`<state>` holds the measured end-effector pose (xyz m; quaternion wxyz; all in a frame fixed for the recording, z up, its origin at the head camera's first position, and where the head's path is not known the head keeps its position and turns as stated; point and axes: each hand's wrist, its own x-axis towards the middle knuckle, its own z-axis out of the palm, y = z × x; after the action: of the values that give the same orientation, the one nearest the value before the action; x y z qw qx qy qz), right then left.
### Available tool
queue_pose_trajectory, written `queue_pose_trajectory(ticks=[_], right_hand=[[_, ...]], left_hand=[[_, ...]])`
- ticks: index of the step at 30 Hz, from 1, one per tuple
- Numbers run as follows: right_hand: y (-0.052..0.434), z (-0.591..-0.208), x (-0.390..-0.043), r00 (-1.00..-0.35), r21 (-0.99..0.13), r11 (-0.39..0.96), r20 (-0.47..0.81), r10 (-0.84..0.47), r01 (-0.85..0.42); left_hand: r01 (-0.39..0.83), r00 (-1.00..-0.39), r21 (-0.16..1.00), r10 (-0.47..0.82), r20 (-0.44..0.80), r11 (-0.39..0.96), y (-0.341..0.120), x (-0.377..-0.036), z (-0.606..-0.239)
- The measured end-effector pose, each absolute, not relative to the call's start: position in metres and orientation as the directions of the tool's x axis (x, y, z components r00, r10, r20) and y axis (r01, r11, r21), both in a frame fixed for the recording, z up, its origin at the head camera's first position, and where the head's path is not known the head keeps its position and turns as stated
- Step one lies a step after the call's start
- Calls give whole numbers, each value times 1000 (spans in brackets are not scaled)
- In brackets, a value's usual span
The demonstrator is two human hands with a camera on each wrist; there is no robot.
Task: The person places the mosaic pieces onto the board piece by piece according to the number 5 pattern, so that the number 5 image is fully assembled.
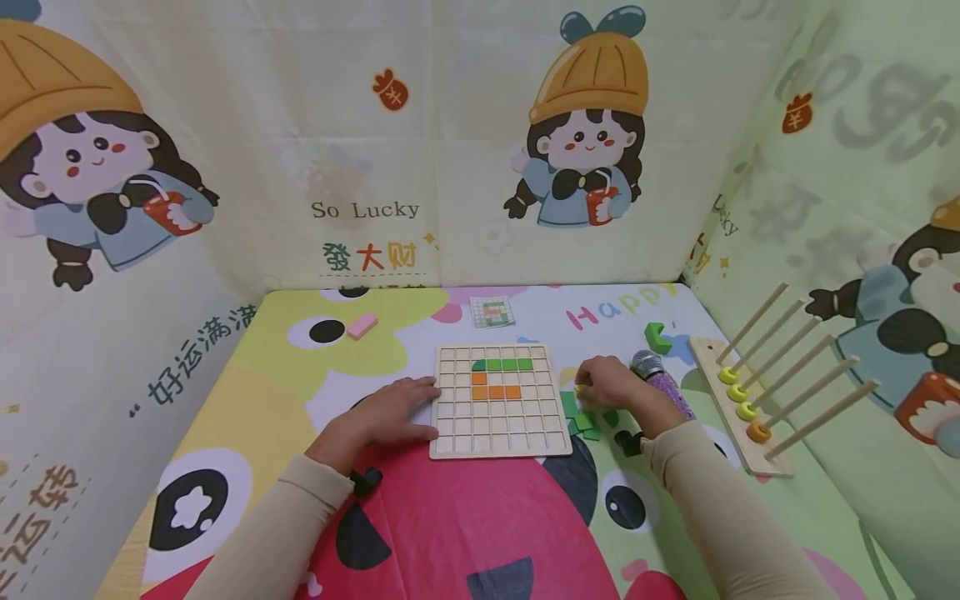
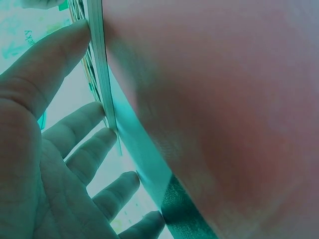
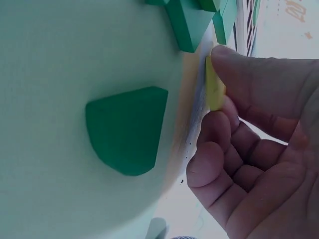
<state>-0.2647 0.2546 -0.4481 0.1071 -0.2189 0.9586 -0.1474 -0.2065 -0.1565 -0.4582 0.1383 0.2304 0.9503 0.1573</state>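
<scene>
Right hand (image 1: pixel 609 385) pinching: between thumb and curled fingers I hold a yellow piece (image 3: pixel 215 87), just off the right side of the board (image 1: pixel 450 427). Near it lie green pieces (image 1: pixel 581 425), some overlapping, partly covered by that hand; a rounded green piece (image 3: pixel 128 132) sits apart from them. Left hand (image 1: pixel 401 408) is spread, thumb and fingertips at the board's left edge.

Across the grid runs a green row (image 1: pixel 510 365), its left end darker and rounded; below that end come orange squares (image 1: pixel 497 392), one directly under it and three in the next row down.

Close beside my right wrist lies a microphone (image 1: pixel 649 365) with a purple handle, crowding that side. Past it stands a peg rack (image 1: pixel 729 408) with three yellow rings (image 1: pixel 738 392) and one orange ring (image 1: pixel 759 432). Behind the microphone sits a notched green block (image 1: pixel 654 342). Beyond the board lies a small card (image 1: pixel 492 312) with a gridded picture, and a pink block (image 1: pixel 363 326) rests at the back left.

"Happy" is printed on the tablecloth (image 1: pixel 465 533) at the far right. On the back sheet (image 1: pixel 465 167) I read "So Lucky" over 發大财, and the left sheet (image 1: pixel 150 333) shows 好运满满. Red printed pouches (image 1: pixel 391 90) carry a ¥.
</scene>
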Motion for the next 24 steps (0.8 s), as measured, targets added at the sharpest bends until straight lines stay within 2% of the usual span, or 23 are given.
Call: queue_pose_trajectory(ticks=[11,20,24], right_hand=[[258,-440,-259,-887,-386,846,-127,-443,-367],[252,-432,-260,-871,-495,779,-84,-484,-385],[238,-431,-263,-870,-555,753,-98,-482,-355]], left_hand=[[401,-853,360,486,-189,843,-155,-207,-458],[407,-850,350,491,-194,844,-155,-207,-457],[409,-849,352,492,-190,842,-155,-208,-457]])
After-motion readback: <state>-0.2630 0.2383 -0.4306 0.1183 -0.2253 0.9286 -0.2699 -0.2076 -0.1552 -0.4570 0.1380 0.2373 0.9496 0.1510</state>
